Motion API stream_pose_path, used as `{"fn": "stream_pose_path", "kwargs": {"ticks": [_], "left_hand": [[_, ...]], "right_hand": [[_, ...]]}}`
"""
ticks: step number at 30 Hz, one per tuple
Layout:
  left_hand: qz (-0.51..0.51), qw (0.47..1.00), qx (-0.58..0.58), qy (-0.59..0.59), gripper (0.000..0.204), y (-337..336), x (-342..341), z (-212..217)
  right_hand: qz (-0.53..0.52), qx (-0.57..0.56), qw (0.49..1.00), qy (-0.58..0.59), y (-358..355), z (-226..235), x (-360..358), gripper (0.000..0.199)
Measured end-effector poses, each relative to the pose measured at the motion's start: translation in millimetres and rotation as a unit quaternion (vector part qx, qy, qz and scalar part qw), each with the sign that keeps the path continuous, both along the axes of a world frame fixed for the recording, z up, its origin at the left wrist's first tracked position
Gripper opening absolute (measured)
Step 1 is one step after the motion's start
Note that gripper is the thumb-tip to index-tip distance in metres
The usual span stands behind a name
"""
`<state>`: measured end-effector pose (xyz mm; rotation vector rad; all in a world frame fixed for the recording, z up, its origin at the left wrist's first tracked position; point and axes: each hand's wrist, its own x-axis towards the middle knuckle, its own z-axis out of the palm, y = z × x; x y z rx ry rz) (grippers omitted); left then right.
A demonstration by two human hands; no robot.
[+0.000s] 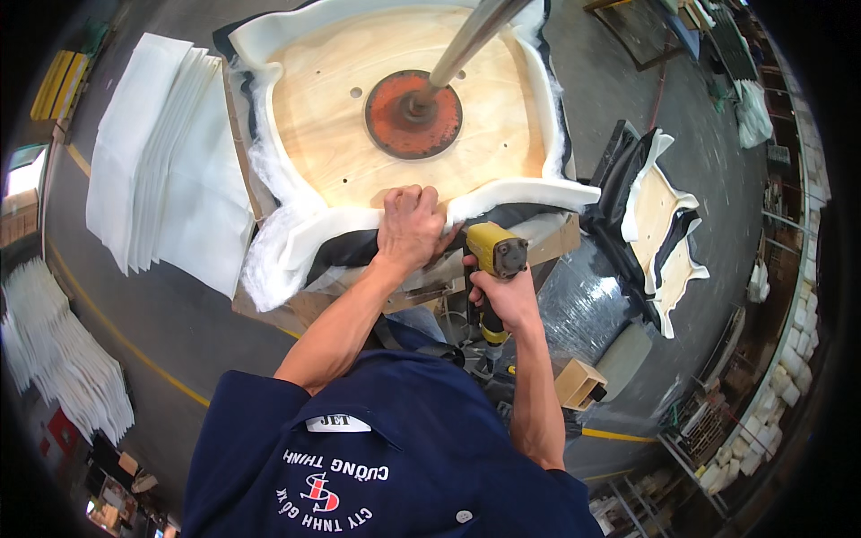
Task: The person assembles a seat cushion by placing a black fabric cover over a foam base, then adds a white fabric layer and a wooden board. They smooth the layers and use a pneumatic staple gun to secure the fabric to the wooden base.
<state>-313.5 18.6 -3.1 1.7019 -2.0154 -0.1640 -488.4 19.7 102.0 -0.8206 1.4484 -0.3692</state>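
A plywood seat panel [309, 125] lies in front of me, ringed by white foam [354, 218] with black upholstery fabric [345, 254] beneath. A round red press plate [390, 134] on a metal rod [471, 43] bears on the panel's middle. My left hand [411, 229] is closed over the panel's near edge, its fingers curled on the foam and fabric; the exact layers in its grip are hidden. My right hand [509, 300] grips a yellow and black staple gun [493, 249] just right of my left hand, its nose close to the same edge. Fluffy white wadding [278, 255] bulges at the near left corner.
Stacked white sheets [161, 161] stand at left, with another pile [63, 345] farther down. On the right, more padded panels [659, 224] rest by a plastic-wrapped surface [583, 300]. A small wooden box [577, 384] sits near my right forearm. Racks [771, 386] line the far right.
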Motion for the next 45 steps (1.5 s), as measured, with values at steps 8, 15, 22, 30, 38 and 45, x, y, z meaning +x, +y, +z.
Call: {"fn": "stream_pose_path", "kwargs": {"ticks": [8, 15, 22, 30, 38, 45], "left_hand": [[0.041, 0.999, -0.02, 0.018, 0.032, -7, -4, 0], [0.056, 0.998, -0.023, 0.02, 0.035, -4, -4, -2], [0.059, 0.998, -0.008, 0.019, 0.034, -1, -6, -6], [0.071, 0.997, -0.012, -0.005, 0.035, -4, -10, -1], [-0.127, 0.985, 0.115, -0.018, 0.059, -8, 41, 26], [-0.143, 0.989, 0.019, -0.024, 0.05, -12, 27, 6]], "right_hand": [[0.063, 0.018, 0.995, 0.079, -25, 0, 12, 0.041], [-0.005, 0.003, 1.0, -0.018, -8, -1, -4, 0.039], [0.007, 0.01, 1.0, 0.007, -4, 0, 11, 0.034], [-0.009, -0.017, 1.0, 0.013, -5, -1, 11, 0.019], [-0.045, -0.055, 0.997, 0.012, 39, -15, -12, 0.043], [-0.051, -0.042, 0.997, -0.027, 24, -9, -13, 0.05]]}}
